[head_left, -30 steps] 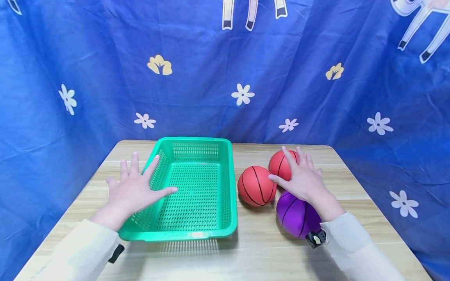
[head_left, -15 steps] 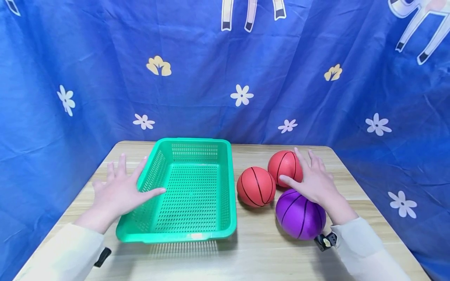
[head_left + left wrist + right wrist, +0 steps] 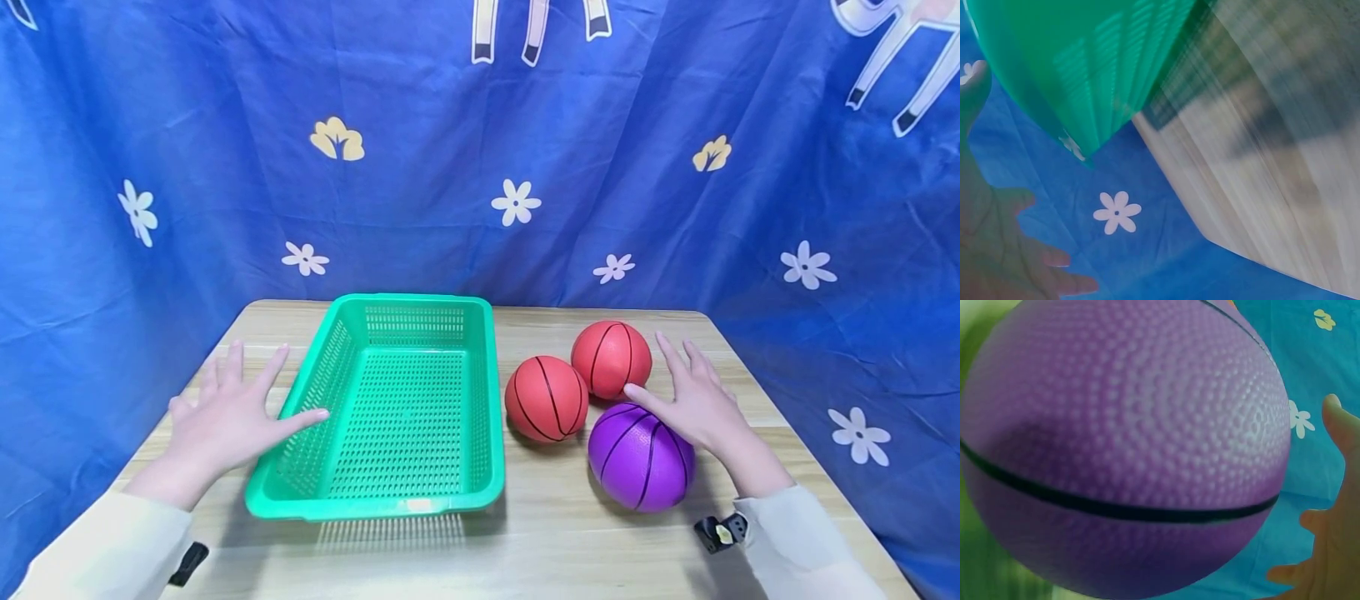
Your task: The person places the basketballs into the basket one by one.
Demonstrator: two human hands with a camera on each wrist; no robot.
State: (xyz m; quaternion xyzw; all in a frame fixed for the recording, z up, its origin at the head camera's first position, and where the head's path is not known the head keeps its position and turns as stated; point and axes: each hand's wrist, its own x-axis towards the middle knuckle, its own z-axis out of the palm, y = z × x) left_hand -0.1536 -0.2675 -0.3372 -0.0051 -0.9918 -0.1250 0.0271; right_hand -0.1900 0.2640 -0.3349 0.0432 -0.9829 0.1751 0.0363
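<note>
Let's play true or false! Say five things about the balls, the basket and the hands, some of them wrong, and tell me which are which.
1. The green basket is to the left of all the balls. True.
2. The left hand and the right hand have their fingers spread out. True.
3. All three balls are the same colour. False: there are two red balls and one purple ball.
4. The purple ball is closer to the person than the red balls. True.
5. A ball is inside the basket. False: all three are on the table.
</note>
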